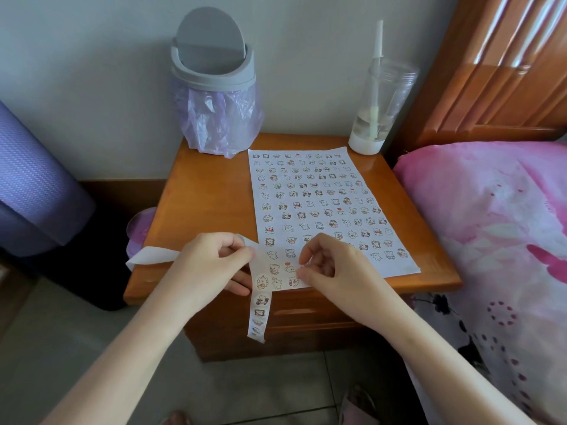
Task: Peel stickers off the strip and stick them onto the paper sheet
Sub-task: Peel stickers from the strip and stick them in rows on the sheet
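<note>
Wooden nightstand (208,191) carries the paper sheet (389,265), which lies on its right half & is nearly full of sticker rows; only the near-left corner looks to have gaps. Strip (260,305) runs from the table's left edge, across the L hand, then hangs off the front w/ a few stickers on it. L hand (208,265) grips the strip, fingers curled round it. R hand (331,265) pinches thumb & forefinger over that near-left corner, on what looks like 1 sticker (303,265), tho it's too small to be sure. To do it well: line up w/ the row, touch 1 edge down 1st, smooth flat, no overlap w/ neighbours.
</note>
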{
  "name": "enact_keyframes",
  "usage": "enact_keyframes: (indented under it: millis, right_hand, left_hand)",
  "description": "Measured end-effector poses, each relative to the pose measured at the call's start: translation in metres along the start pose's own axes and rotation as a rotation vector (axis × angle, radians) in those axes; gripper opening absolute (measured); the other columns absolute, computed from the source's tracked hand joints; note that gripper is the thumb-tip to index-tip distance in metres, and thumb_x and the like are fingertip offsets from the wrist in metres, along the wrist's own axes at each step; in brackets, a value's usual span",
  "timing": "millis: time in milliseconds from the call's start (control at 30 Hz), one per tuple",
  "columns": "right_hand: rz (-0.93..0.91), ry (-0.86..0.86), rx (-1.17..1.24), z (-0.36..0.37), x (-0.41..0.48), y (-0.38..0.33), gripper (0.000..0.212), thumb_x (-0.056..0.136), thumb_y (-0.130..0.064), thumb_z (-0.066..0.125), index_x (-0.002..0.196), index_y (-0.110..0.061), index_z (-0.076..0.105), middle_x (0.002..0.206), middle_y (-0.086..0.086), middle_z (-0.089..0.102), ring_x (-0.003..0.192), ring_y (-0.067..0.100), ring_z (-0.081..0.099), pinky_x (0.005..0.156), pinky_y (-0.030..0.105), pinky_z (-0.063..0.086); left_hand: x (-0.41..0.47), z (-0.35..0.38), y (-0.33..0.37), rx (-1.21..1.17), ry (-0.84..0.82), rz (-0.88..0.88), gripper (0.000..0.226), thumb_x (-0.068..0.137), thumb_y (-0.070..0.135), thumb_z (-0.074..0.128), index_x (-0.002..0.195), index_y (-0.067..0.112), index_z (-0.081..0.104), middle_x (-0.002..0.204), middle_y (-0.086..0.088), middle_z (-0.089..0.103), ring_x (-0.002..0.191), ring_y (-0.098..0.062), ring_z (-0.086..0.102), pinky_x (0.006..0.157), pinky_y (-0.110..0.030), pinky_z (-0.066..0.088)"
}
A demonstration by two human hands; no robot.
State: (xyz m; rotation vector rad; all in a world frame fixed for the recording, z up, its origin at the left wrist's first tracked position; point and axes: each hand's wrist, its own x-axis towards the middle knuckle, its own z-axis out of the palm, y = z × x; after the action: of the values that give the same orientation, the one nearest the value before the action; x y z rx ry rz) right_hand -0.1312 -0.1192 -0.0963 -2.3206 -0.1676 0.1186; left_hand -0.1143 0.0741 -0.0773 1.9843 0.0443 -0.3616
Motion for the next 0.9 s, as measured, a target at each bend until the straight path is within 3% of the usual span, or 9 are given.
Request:
enact_keyframes:
  millis: [200,333,467,667,900]
  right_hand:
    - [-0.066,0.115,0.211,-0.003,-0.002,-0.010,0.003,0.088,-0.023,0.062,0.089,-0.026,0.060,0.076,-0.007,0.061,0.063,0.005,0.055,0.057,0.017,0.046]
    - [-0.136,0.060,0.308,-0.003,-0.011,-0.023,0.010,0.084,-0.035,0.063,0.091,-0.027,0.063,0.082,-0.007,0.069,0.076,0.010,0.065,0.068,0.031,0.054]
    - [-0.148,0.066,0.351,0.001,-0.014,-0.024,0.009,0.082,-0.023,0.069,0.091,-0.022,0.068,0.084,-0.008,0.071,0.080,0.012,0.067,0.070,0.035,0.057]
    - [-0.122,0.105,0.479,0.001,-0.015,-0.023,0.015,0.082,-0.013,0.069,0.096,-0.020,0.070,0.082,-0.003,0.071,0.073,0.015,0.068,0.060,0.023,0.055]
    - [-0.161,0.155,0.371,0.001,-0.015,-0.023,0.015,0.085,-0.018,0.066,0.095,-0.028,0.070,0.084,-0.009,0.071,0.079,0.013,0.066,0.065,0.035,0.058]
  left_hand:
    - [-0.003,-0.007,0.005,-0.136,-0.098,-0.024,0.014,0.091,0.018,0.056,0.092,0.011,0.067,0.084,-0.002,0.076,0.074,-0.018,0.073,0.070,-0.035,0.061]
    - [-0.007,-0.005,0.010,-0.242,-0.088,0.012,0.014,0.091,0.017,0.055,0.093,0.010,0.067,0.078,-0.002,0.076,0.072,-0.018,0.074,0.065,-0.028,0.061]
    - [-0.009,-0.002,0.012,-0.324,-0.054,0.049,0.015,0.090,0.016,0.056,0.096,0.007,0.066,0.081,-0.005,0.076,0.073,-0.020,0.074,0.064,-0.028,0.061]
    - [-0.009,0.000,0.013,-0.407,-0.110,0.037,0.028,0.085,0.032,0.057,0.100,0.013,0.069,0.090,-0.006,0.075,0.083,-0.019,0.073,0.074,-0.031,0.060]
    - [-0.012,0.004,0.012,-0.325,-0.146,0.083,0.020,0.086,0.022,0.059,0.096,0.008,0.071,0.093,-0.001,0.075,0.086,-0.017,0.072,0.080,-0.032,0.058]
